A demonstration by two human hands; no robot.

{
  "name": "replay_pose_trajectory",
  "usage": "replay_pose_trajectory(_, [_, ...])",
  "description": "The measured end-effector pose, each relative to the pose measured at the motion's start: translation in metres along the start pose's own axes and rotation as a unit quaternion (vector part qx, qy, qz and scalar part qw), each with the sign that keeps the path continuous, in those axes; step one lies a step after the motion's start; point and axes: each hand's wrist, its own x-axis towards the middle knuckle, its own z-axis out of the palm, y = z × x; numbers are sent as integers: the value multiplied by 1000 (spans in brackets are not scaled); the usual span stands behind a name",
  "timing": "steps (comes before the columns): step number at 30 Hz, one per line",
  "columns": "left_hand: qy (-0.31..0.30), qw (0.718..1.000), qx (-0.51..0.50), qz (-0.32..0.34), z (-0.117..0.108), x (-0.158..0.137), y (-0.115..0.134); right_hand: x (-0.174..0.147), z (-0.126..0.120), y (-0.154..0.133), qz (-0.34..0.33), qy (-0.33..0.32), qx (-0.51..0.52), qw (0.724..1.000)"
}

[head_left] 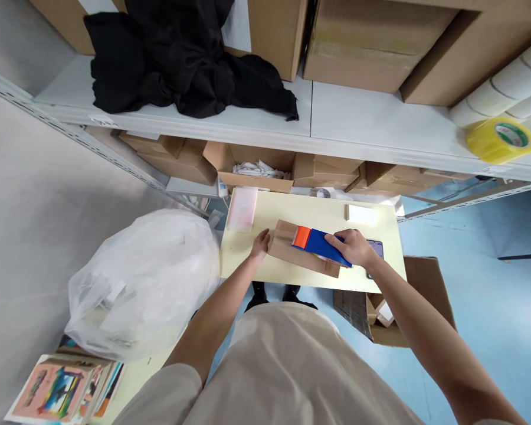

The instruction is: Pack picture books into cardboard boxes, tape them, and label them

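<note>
A narrow cardboard box (292, 255) lies aslant on the pale yellow table (310, 206). My right hand (354, 247) is wrapped round the blue body of a tape dispenser (325, 245), whose orange head rests over the top of the box. At the box's left end is my left hand (261, 243), fingers close together against that end; a clear strip, seemingly tape, shows beside them. Partly under my right wrist lies a phone (376, 250).
A pinkish packet (242, 209) and a small white stack (361, 213) lie on the table. Left stands a big white plastic bag (146, 277), near books (57, 389). An open carton (425, 295) is on the floor at right. A shelf (354, 118) with boxes overhangs the far side.
</note>
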Motion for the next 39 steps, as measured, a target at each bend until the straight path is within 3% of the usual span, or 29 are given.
replay_pose_trajectory(2, [-4,1000,1,20,-2,-7,-1,1,0,0,-5,-4,0,1000])
replay_pose_trajectory(5, [-93,994,30,44,-11,-23,-3,2,0,0,-9,-4,1,1000])
replay_pose_trajectory(7, [-150,982,101,56,-21,-34,1,2,0,-1,-10,-3,3,1000])
replay_pose_trajectory(9, [-170,958,214,88,-32,-42,15,2,0,-1,-11,-6,6,1000])
replay_pose_trajectory(11, [-185,902,349,174,-36,-46,38,2,-1,-2,-11,-8,8,1000])
replay_pose_trajectory(15, [-242,729,544,339,-13,-41,81,2,0,-1,-10,-6,4,1000])
replay_pose_trajectory(18, [-287,671,584,356,13,-32,90,2,0,-1,-6,-7,3,1000])
replay_pose_trajectory(23, [-263,656,626,328,25,-24,77,2,-2,-5,0,-13,-20,1000])
replay_pose_trajectory(29, [-219,612,686,325,27,-28,78,3,-14,2,30,-26,-72,997])
replay_pose_trajectory(32, [-208,598,701,328,30,-31,80,-5,-29,29,42,-44,-67,996])
replay_pose_trajectory(39, [-183,558,738,331,35,-34,81,-46,-55,130,89,-77,-33,993])
